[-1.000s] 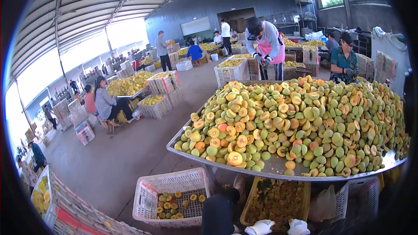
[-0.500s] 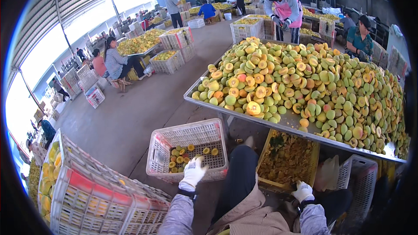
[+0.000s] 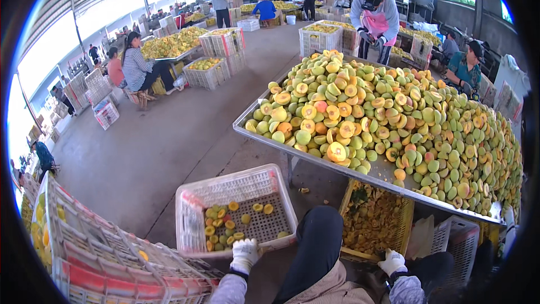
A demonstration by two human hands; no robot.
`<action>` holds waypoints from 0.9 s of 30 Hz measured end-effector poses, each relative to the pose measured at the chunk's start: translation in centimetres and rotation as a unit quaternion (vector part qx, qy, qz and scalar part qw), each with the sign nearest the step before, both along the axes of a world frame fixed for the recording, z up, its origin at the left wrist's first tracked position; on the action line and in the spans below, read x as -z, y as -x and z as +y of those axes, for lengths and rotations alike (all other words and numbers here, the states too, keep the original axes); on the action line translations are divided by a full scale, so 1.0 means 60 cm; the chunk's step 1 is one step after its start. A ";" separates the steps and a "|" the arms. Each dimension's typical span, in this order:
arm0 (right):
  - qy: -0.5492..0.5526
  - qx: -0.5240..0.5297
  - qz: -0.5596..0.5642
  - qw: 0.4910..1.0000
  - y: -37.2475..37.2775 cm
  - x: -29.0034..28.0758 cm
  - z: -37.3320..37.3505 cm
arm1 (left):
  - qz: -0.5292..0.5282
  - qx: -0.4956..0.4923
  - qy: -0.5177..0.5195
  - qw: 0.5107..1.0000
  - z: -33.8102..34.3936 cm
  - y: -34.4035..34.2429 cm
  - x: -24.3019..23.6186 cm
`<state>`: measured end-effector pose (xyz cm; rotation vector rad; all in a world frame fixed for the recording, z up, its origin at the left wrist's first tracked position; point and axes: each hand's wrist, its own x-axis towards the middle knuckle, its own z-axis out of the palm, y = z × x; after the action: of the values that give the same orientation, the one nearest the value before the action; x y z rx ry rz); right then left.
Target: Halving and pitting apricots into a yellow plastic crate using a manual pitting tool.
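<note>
My left hand (image 3: 245,254), in a white work glove, has its fingers closed over the near rim of a white plastic crate (image 3: 188,198). A small pile of halved fruits (image 3: 220,226), like peaches or apricots, lies in the left part of that crate. Further right, my right hand (image 3: 392,263), also gloved, is curled at the near rim of a yellow crate (image 3: 406,228) by my knee. Brownish fruit scraps (image 3: 368,222) and some leaves fill it. Beyond both crates stands a metal-edged table (image 3: 315,156) heaped with green and orange fruit halves (image 3: 388,118).
At the left, a large white crate (image 3: 107,247) holds more fruit. Another white crate (image 3: 458,242) stands at the lower right beside a pale bag (image 3: 422,236). A person in a pink apron (image 3: 374,25) stands beyond the table; a person in green (image 3: 466,70) is at its right.
My left hand has come down and nearer, from over the crate's edge onto its rim. The white crate has shifted and turned a little. My right hand stays at the yellow crate.
</note>
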<state>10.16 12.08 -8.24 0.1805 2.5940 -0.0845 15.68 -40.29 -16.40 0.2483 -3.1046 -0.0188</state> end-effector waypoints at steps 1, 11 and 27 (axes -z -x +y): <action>0.001 -0.001 0.012 1.000 0.004 0.003 0.004 | -0.019 -0.007 0.002 1.000 0.016 -0.002 -0.003; -0.009 0.014 -0.018 1.000 0.004 -0.002 0.002 | 0.056 -0.079 -0.008 0.995 -0.092 0.256 -0.076; -0.025 0.039 -0.019 0.999 0.005 0.017 -0.003 | 0.011 -0.132 -0.065 0.989 -0.038 0.468 -0.010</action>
<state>9.85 11.88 -9.25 0.2982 2.5520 -0.0438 -12.41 -42.57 -15.80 0.6548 -3.0242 -0.2167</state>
